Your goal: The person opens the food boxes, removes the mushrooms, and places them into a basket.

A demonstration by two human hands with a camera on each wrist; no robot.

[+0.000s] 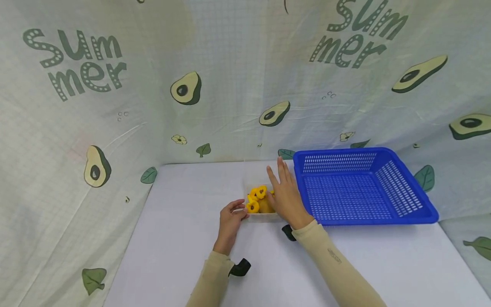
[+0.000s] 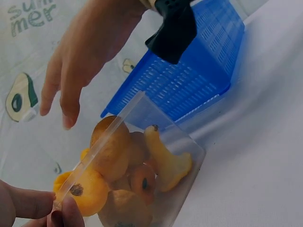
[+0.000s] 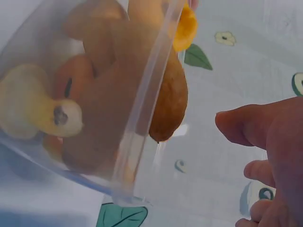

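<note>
A clear plastic box (image 1: 264,218) stands on the white table, holding several yellow and brown fruit- or vegetable-like pieces. My left hand (image 1: 230,221) pinches the box's near-left rim between thumb and finger. By that grip, in the left wrist view, is a round yellow piece (image 2: 90,191) with a brown scar. My right hand (image 1: 287,198) hovers over the box's right side, its fingers spread and holding nothing. In the right wrist view, a brown oblong piece (image 3: 170,101) pokes above the rim, apart from the right thumb. A pale pear-shaped piece (image 3: 38,101) lies inside the wall.
A blue perforated plastic basket (image 1: 364,219) sits right of the box, close to the right hand. Behind the white table (image 1: 176,238) hangs a pale cloth (image 1: 230,64) printed with avocados and leaves. Dark wrist devices (image 1: 240,267) are strapped on both arms.
</note>
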